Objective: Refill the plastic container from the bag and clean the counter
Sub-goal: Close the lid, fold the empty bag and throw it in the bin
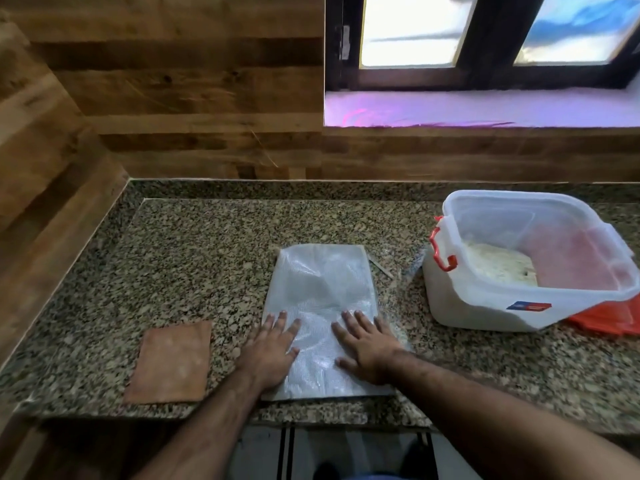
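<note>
A flat, empty clear plastic bag (320, 289) lies on the speckled granite counter (194, 258), near the front edge. My left hand (272, 348) and my right hand (367, 348) press flat on the bag's near half, palms down, fingers spread. To the right stands the open translucent plastic container (485, 306) with red latches. A white grainy fill (498, 265) covers part of its bottom. The container's orange-red lid (609, 320) lies under or beside its right side.
A brown square cloth (171, 362) lies flat at the left, near the counter's front edge. A thin torn strip (381, 268) rests between bag and container. Wooden walls close the back and left. A window sill sits above the container.
</note>
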Tool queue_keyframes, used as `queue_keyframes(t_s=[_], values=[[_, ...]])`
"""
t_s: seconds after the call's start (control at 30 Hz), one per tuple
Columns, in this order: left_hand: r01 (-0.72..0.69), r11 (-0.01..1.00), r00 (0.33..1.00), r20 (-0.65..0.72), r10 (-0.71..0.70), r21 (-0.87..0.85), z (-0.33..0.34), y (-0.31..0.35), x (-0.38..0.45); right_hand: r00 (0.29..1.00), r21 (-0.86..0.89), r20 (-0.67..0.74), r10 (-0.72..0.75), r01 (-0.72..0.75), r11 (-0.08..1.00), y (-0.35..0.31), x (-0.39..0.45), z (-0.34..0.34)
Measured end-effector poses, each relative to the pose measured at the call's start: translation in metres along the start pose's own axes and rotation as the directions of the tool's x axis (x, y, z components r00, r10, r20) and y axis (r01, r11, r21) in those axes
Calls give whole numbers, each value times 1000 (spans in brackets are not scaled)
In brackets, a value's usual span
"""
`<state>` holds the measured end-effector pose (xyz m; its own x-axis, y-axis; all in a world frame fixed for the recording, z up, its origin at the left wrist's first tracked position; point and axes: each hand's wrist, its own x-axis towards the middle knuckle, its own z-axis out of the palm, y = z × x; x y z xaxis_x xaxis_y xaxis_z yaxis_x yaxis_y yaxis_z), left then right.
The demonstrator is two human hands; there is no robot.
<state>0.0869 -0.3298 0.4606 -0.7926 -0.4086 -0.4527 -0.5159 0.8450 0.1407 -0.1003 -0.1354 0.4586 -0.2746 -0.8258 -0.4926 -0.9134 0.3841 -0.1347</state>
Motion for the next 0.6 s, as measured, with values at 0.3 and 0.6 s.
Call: queue_keyframes(t_s=[0.3,0.6], values=[[-37,998,989,145,29,54,-5,-12,6,999,1,39,7,-7,1000,4,3,14],[-75,990,988,-143,59,-116,-66,33,0,995,99,-93,22,-13,995,-7,-25,-60]])
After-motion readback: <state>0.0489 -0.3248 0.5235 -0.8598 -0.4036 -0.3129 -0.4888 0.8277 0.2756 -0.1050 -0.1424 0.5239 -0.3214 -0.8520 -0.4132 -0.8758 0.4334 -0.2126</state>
